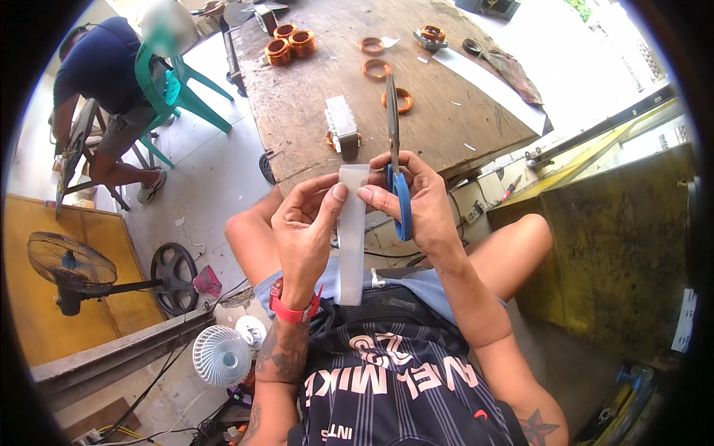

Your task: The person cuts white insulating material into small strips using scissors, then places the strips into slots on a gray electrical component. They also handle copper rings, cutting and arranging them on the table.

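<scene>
A long strip of whitish, translucent sheet (pixel 351 253) hangs down in front of me, its top edge pinched between thumb and fingers of my left hand (pixel 309 219). My right hand (pixel 416 201) has its thumb at the strip's right edge. Looped on that same hand is a pair of scissors (pixel 402 204) with blue handles, the dark blades pointing up and away from me. Just beyond the strip, at the table's near edge, sits a metal core with a copper coil (pixel 343 137) and white paper on top.
On the wooden table (pixel 312 89) lie copper wire rings (pixel 376 69), a cluster of wound coils (pixel 290 44), paper scraps and a dark cloth (pixel 512 74). To the left stand a black fan (pixel 71 271), a small white fan (pixel 223 355) and a person bending beside green chairs (pixel 175 82).
</scene>
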Motion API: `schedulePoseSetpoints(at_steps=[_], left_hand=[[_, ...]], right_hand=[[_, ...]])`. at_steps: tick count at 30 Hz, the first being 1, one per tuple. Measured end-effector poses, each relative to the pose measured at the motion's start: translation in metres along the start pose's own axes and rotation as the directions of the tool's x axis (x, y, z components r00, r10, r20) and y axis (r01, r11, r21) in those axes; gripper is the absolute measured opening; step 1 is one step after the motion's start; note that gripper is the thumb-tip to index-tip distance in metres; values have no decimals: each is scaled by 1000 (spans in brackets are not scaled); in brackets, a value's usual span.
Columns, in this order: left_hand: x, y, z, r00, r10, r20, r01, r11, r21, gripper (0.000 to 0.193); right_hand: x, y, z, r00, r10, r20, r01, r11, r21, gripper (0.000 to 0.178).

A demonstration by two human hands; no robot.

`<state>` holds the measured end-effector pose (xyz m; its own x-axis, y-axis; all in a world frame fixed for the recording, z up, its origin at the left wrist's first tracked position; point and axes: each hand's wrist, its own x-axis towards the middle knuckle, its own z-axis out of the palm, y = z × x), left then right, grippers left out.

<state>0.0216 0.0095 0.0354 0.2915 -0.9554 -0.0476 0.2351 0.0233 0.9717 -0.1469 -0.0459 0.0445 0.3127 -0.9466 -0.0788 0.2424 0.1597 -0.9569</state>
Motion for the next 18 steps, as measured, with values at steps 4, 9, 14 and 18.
schedulePoseSetpoints(at_steps=[4,9,14,18], left_hand=[[0,-3,1,999,-52,2,52,998,-19,31],[0,-6,-1,999,-42,-18,42,999,12,30],[-1,-6,0,999,-35,-26,35,999,2,29],[-2,-3,-3,999,-36,-29,36,999,16,28]], right_hand=[[-2,3,-4,999,26,-22,-25,1000,14,43],[-2,6,-3,1000,30,-2,-29,998,60,44],[-2,6,-3,1000,20,-8,-19,1000,21,44],[-5,8,0,999,37,-8,-37,999,-2,44]])
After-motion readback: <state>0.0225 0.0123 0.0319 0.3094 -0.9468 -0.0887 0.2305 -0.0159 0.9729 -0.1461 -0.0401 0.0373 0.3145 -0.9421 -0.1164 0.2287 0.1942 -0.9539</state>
